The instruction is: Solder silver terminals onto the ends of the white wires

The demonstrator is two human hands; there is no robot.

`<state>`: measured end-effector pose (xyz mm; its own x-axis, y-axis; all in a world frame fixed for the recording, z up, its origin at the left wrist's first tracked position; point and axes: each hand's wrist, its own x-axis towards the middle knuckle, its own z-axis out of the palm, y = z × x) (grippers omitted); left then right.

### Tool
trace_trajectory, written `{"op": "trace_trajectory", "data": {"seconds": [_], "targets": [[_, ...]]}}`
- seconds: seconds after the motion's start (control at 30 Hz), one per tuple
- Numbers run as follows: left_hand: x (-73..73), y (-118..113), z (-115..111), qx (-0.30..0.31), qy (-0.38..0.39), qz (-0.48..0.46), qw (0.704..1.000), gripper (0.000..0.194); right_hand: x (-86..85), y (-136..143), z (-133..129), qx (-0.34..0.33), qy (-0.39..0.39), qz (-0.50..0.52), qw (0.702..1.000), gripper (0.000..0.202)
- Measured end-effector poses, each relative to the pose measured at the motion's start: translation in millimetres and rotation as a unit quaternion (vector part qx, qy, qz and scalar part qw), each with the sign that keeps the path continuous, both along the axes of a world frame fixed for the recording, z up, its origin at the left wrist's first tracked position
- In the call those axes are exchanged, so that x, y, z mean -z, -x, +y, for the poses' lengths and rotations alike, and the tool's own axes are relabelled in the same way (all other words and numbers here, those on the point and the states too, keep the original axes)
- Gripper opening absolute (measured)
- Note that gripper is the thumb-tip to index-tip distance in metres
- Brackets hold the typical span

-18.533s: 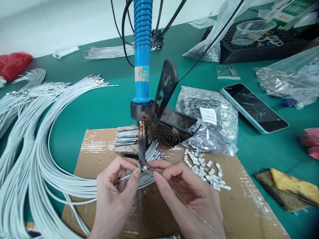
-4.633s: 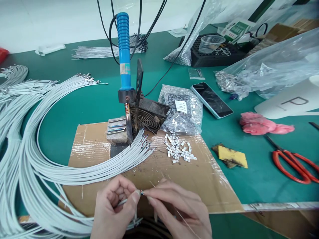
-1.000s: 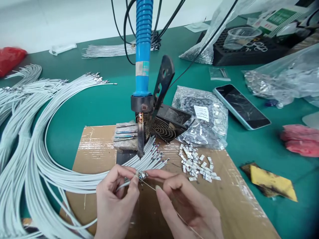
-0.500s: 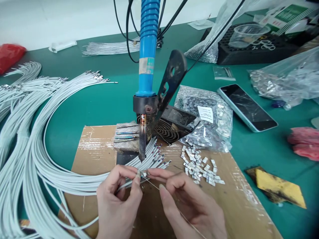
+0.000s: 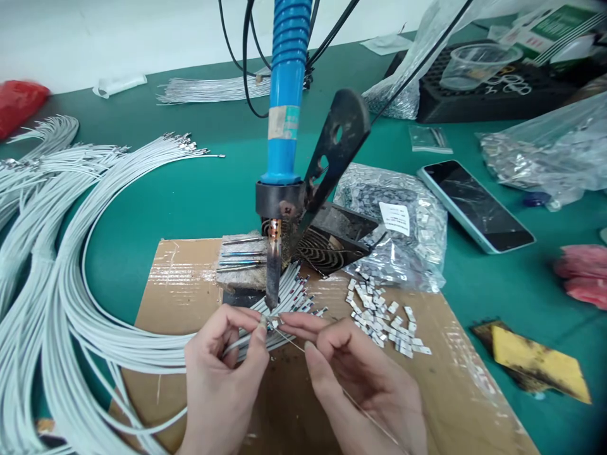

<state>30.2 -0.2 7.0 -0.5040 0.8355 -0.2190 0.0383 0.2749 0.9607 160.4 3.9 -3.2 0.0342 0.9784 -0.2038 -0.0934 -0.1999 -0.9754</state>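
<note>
My left hand (image 5: 227, 373) is closed, thumb and forefinger pinching a white cable right under the iron's tip; the exact joint is too small to make out. From the right, my right hand (image 5: 365, 373) holds a thin solder wire (image 5: 290, 340) that runs between its fingers and down past the palm. Its forefinger reaches almost to the left fingertips. Above both hands a blue-handled soldering iron (image 5: 284, 148) is fixed in a black stand (image 5: 337, 148), its dark tip (image 5: 272, 272) pointing down. Behind the fingers lies a bundle of white cables (image 5: 289, 297) with dark ends.
Cardboard (image 5: 180, 272) covers the green table (image 5: 227, 202). Small metal tabs (image 5: 379, 316) lie loose at right, near a bag of parts (image 5: 393, 215) and a phone (image 5: 477, 205). A yellow sponge (image 5: 535, 360) sits far right. Thick white cable bundles (image 5: 85, 297) fill the left.
My hands have risen slightly, closer to the iron's tip. The right hand still holds the solder wire. The view has shifted a little, so the iron and stand appear further right.
</note>
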Motion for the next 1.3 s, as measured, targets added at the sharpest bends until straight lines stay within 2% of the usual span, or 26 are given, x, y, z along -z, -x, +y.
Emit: {"op": "trace_trajectory", "data": {"seconds": [0.1,0.17,0.3,0.57,0.77,1.3], "targets": [[5.3,9,1,0.055,-0.006,-0.011,0.998,0.013,-1.6,0,3,0.006,0.010,0.005,1.000,0.023],[7.8,14,3,0.067,-0.015,-0.010,0.998,0.014,-2.7,1,5,0.011,0.014,0.009,1.000,0.023],[6.8,15,7,0.061,-0.023,-0.003,0.998,0.016,-4.3,3,8,0.010,0.014,0.005,1.000,0.024],[-4.4,11,14,0.046,-0.034,-0.021,0.998,0.017,-8.9,1,13,0.005,0.005,-0.008,1.000,0.024],[-2.8,13,17,0.055,-0.058,-0.029,0.996,0.019,-10.4,3,14,0.011,0.003,0.004,1.000,0.024],[-7.0,11,16,0.038,-0.057,-0.048,0.997,0.017,-12.2,3,14,0.015,-0.008,0.007,1.000,0.025]]}}
